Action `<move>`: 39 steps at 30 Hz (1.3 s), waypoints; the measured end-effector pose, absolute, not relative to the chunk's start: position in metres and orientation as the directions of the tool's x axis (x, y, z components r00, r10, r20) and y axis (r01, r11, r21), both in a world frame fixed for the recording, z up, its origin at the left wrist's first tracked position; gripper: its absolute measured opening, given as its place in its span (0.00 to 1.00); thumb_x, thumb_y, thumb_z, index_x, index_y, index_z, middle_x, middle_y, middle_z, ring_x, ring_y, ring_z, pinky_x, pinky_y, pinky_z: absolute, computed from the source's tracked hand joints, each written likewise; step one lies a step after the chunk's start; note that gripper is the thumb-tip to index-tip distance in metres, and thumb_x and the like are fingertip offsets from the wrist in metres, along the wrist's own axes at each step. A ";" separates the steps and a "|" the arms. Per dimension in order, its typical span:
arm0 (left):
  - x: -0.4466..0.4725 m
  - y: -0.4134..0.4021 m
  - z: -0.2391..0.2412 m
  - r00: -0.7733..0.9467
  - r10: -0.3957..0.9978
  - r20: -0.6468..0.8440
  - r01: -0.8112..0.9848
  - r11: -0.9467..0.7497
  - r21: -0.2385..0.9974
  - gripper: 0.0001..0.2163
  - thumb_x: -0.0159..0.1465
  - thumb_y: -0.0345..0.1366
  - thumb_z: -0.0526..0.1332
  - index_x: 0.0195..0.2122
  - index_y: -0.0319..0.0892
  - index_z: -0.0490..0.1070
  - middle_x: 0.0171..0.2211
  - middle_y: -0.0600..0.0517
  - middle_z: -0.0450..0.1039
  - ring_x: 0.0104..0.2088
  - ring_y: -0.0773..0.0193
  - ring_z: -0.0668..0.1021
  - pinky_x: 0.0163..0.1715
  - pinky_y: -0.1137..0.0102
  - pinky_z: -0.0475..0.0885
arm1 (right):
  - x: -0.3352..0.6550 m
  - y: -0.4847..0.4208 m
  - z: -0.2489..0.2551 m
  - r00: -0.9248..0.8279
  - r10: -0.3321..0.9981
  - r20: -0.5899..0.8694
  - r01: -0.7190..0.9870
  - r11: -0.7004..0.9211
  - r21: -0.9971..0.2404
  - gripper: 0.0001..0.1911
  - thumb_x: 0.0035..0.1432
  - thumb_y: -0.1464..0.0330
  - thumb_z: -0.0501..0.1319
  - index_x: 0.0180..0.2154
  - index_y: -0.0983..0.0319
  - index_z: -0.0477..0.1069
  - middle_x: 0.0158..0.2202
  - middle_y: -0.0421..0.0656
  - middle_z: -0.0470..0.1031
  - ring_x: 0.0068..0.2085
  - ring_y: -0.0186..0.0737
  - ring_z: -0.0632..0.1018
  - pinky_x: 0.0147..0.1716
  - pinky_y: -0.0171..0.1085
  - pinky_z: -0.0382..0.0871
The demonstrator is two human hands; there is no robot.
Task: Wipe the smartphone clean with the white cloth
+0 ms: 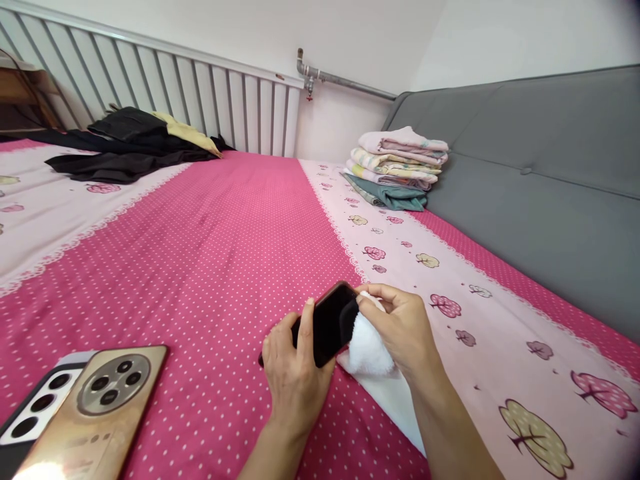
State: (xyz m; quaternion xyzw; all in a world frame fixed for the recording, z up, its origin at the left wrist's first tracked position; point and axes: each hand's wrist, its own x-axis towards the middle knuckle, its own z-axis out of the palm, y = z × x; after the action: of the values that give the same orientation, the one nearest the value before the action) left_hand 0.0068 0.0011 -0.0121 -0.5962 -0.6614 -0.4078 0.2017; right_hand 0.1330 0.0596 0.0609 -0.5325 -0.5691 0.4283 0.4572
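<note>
My left hand (293,373) grips a black phone (333,320) by its edges, screen up, just above the pink dotted bedsheet (210,253). My right hand (403,327) pinches a fluffy white cloth (370,350) against the phone's right edge. The cloth's loose end trails down toward me under my right wrist. Both hands are closed on what they hold.
Two phones lie face down at the lower left, a gold one (97,407) over a white one (35,410). A stack of folded laundry (397,167) sits by the grey headboard (540,173). Dark clothes (130,143) lie at the far left, near a white radiator (200,87).
</note>
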 end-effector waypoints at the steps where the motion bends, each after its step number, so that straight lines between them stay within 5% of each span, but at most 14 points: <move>1: 0.007 0.001 -0.012 -0.209 0.622 0.754 0.953 -0.044 0.301 0.29 0.54 0.36 0.64 0.57 0.37 0.60 0.42 0.41 0.66 0.39 0.56 0.70 0.39 0.64 0.64 | 0.133 0.060 0.061 -0.013 0.997 0.074 0.215 0.075 -0.974 0.11 0.47 0.63 0.63 0.33 0.62 0.75 0.22 0.40 0.72 0.24 0.38 0.72 0.23 0.34 0.65; 23: 0.006 0.000 -0.012 -0.205 0.632 0.748 0.950 -0.054 0.307 0.29 0.55 0.36 0.63 0.58 0.38 0.58 0.42 0.42 0.66 0.39 0.57 0.70 0.39 0.65 0.65 | 0.134 0.061 0.058 -0.029 0.995 0.095 0.273 0.099 -0.957 0.11 0.48 0.63 0.63 0.34 0.62 0.75 0.24 0.40 0.74 0.22 0.36 0.71 0.21 0.33 0.63; 30: 0.006 0.001 -0.013 -0.203 0.632 0.748 0.951 -0.054 0.304 0.30 0.53 0.35 0.64 0.57 0.37 0.59 0.42 0.41 0.66 0.39 0.56 0.70 0.39 0.64 0.66 | 0.133 0.061 0.061 -0.034 0.992 0.122 0.258 0.127 -0.958 0.11 0.48 0.62 0.64 0.33 0.62 0.75 0.28 0.43 0.77 0.29 0.41 0.76 0.28 0.37 0.69; 39: 0.005 0.005 -0.010 -0.427 0.636 0.642 0.830 -0.006 0.558 0.35 0.51 0.39 0.65 0.60 0.40 0.55 0.42 0.43 0.64 0.41 0.53 0.71 0.39 0.58 0.70 | 0.129 0.057 0.065 -0.227 0.973 0.032 0.059 0.047 -0.997 0.17 0.52 0.60 0.62 0.42 0.62 0.74 0.33 0.44 0.78 0.34 0.44 0.78 0.27 0.37 0.70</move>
State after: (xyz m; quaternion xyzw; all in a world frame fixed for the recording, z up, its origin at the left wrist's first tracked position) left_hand 0.0053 0.0053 -0.0105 -0.5254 -0.6975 -0.4766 0.1016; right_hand 0.1291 0.0571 0.0649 -0.4456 -0.5792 0.5273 0.4335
